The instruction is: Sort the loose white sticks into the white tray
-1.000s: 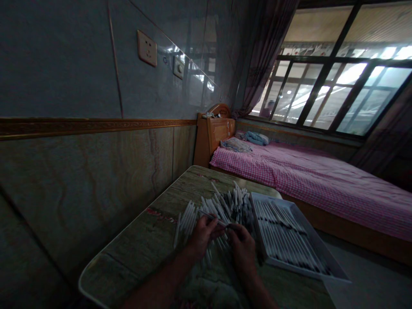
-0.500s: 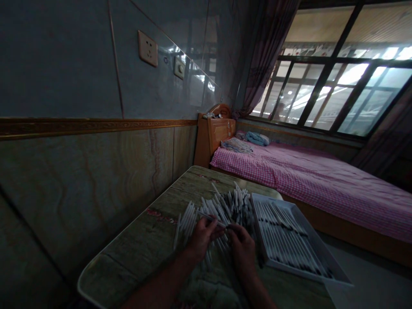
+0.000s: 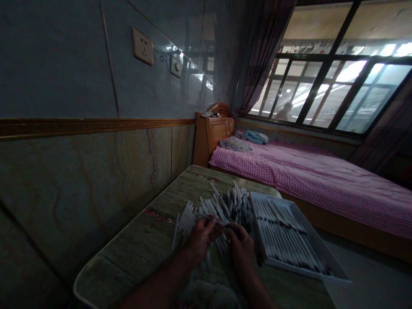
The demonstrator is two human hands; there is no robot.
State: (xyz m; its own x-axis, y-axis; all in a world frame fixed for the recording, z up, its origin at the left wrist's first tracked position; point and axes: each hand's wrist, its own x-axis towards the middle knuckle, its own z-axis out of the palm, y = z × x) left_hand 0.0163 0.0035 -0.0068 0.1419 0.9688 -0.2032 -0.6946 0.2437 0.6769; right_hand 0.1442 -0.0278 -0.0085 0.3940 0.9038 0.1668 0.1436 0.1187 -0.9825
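Between my two hands, above the table, is a slim white pen [image 3: 220, 222], lying almost level and slanting down to the right. My left hand [image 3: 200, 238] pinches its white barrel between thumb and fingers. At its dark right end, the fingers of my right hand [image 3: 241, 245] are closed; whether that end is a separate cap cannot be made out. Just beyond the hands spreads a heap of loose white pens [image 3: 236, 198], many with dark ends. More white barrels [image 3: 186, 218] lie left of the heap, by my left hand.
A shallow white tray [image 3: 299, 267] with rows of dark-ended pens stands right of my hands, jutting past the edge of the green marbled table [image 3: 128, 253]. Behind are a bed [image 3: 305, 171] with a pink checked sheet and a tiled wall [image 3: 64, 184]. A person [image 3: 284, 112] shows in the window.
Both hands keep nearly the same grip on the pen, with only slight finger movement. The whole view has shifted a little.
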